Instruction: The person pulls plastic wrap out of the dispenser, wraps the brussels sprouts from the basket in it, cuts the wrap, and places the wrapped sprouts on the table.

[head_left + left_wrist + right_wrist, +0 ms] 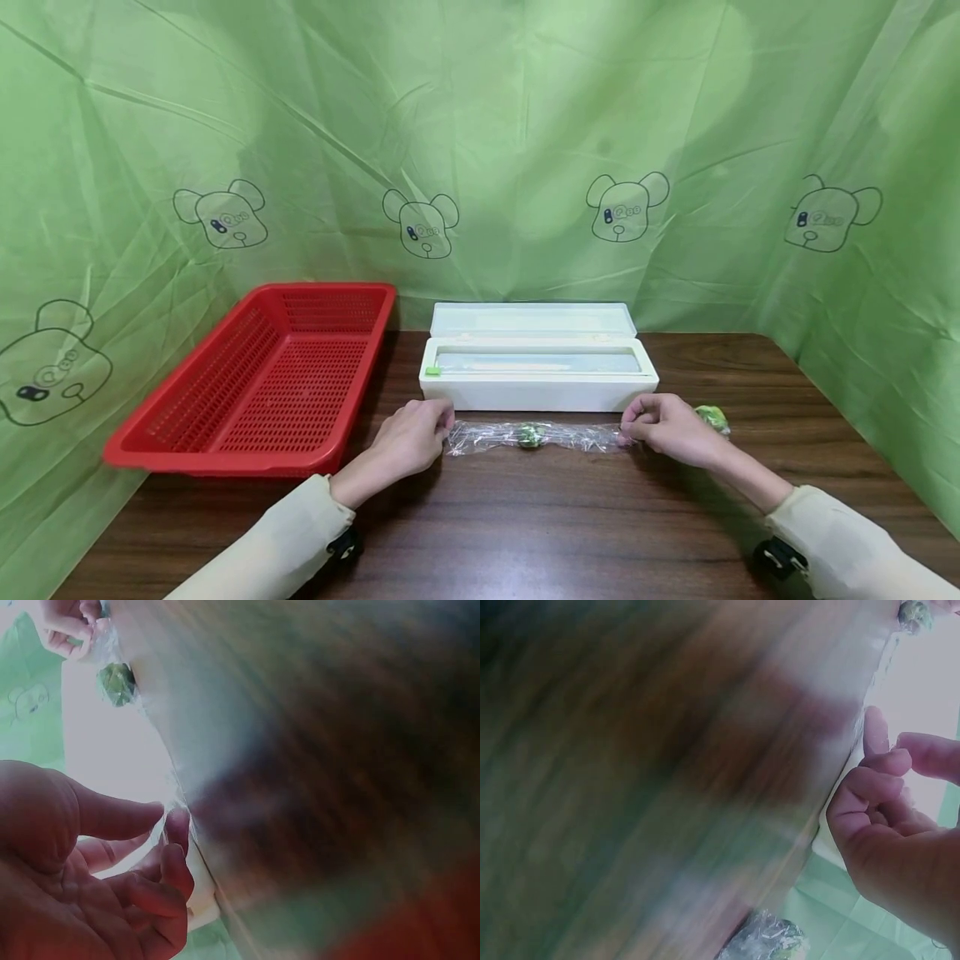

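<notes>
A strip of clear plastic wrap [487,437] stretches between my two hands, in front of the white box. A small round green item [529,435] sits at its middle, inside the film; its kind is not plain. My left hand [412,435] pinches the left end of the film between thumb and fingertips, seen closely in the left wrist view. At the other end, my right hand [671,429] pinches the film with thumb and index finger, its other fingers curled. The green item [116,684] also shows beyond my left hand in the left wrist view.
Behind the film stands a white wrap dispenser box [538,394], lid raised, with a green slider at its left. A red perforated basket [225,461] is on the left. Another film-wrapped green item [712,417] lies beyond my right hand. Green cloth [510,125] hangs around the wooden table.
</notes>
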`<move>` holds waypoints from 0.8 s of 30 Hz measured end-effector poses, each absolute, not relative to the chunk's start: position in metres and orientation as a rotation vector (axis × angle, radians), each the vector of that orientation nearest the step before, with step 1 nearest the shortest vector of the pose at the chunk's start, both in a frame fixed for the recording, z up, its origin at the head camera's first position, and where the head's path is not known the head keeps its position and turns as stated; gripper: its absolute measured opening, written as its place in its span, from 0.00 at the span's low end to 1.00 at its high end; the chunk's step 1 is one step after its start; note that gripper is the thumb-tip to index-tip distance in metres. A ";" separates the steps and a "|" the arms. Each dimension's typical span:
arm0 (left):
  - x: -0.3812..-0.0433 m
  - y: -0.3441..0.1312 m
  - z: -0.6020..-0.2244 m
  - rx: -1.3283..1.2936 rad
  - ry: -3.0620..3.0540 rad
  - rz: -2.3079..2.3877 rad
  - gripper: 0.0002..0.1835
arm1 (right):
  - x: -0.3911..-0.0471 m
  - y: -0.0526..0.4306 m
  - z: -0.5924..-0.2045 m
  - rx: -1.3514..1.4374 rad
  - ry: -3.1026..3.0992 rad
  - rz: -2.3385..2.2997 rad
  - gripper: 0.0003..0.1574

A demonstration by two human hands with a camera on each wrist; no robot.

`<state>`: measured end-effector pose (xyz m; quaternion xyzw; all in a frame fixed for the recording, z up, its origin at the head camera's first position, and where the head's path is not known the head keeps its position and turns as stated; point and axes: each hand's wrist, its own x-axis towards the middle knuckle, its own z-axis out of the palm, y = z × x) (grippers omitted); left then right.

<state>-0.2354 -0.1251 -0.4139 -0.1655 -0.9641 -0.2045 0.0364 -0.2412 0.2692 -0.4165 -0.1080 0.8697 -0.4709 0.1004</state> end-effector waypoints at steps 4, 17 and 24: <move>-0.235 -0.125 -0.413 -0.508 -2.965 -0.599 0.14 | -0.240 0.267 -0.418 -0.283 2.702 -1.284 0.05; -0.224 -0.126 -0.405 -0.552 -2.824 -0.602 0.02 | -0.228 0.268 -0.404 -0.313 3.024 -1.020 0.04; -0.237 -0.096 -0.397 -0.841 -2.708 -0.856 0.03 | -0.231 0.225 -0.396 -0.746 2.980 -1.098 0.03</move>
